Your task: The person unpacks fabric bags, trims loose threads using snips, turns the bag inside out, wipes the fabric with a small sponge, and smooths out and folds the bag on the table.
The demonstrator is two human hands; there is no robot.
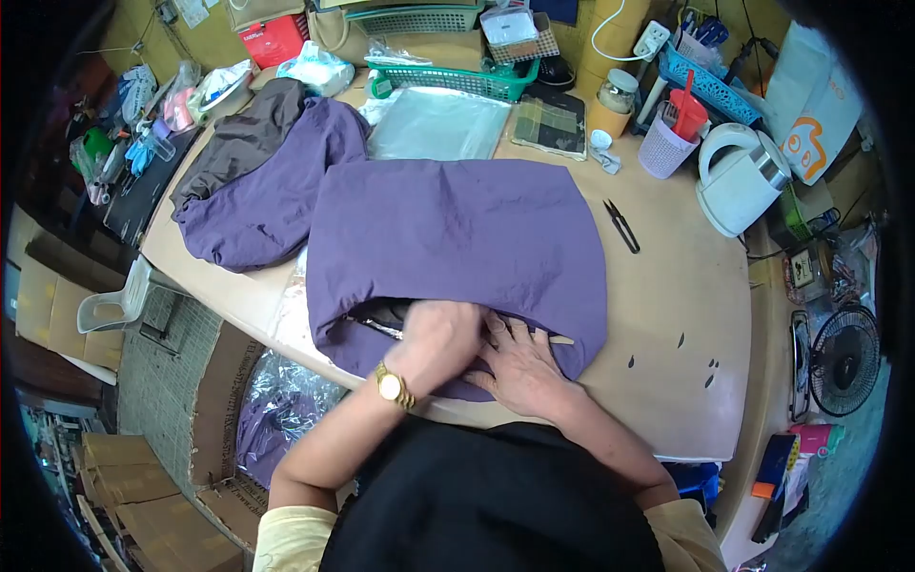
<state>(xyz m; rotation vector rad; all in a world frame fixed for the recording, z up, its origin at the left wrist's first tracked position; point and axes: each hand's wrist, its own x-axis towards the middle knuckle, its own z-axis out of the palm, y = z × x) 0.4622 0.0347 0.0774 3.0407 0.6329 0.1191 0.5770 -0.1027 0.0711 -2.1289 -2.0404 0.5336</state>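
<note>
A purple cloth item [457, 229] lies spread on the table in front of me, with a gap along its near side that shows a dark inside and a thin shiny strip. My left hand [440, 336], with a gold watch on its wrist, is closed over this gap and slightly blurred. Its fingertips are hidden, so what it grips cannot be made out. Beside it, my right hand [526, 370] rests on the near edge of the cloth with fingers stretched out. The two hands are close together, the left one near the right one's fingers.
Black thread snips [621, 227] lie right of the cloth. Another purple item with dark lining [257, 181] sits at the left. Clear plastic sheets [438, 124], a dark notebook [550, 124], a cup [665, 143] and a white kettle [742, 181] stand behind. An open carton [214, 410] is below left.
</note>
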